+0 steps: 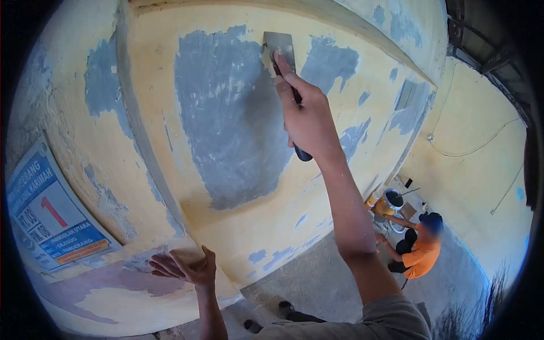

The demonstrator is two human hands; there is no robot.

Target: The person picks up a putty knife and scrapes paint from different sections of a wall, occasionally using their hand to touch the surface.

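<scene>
My right hand (309,110) is wrapped round the black handle of a putty knife (280,44), one finger stretched along its metal blade. The blade lies against the upper part of the yellow wall (238,229), between two patches where the paint is off. The larger bare grey patch (218,113) is on the left of the blade, and a smaller grey patch (331,62) is on its right. Low on the left, my left hand (190,267) is open with fingers spread, right at the ledge by the wall's corner, and holds nothing.
A blue and white sign (54,209) with a red number hangs at the left. On the floor at the right, a person in an orange shirt (422,258) crouches beside buckets (392,199). A cable (470,154) runs along the far wall. My feet (286,309) show below.
</scene>
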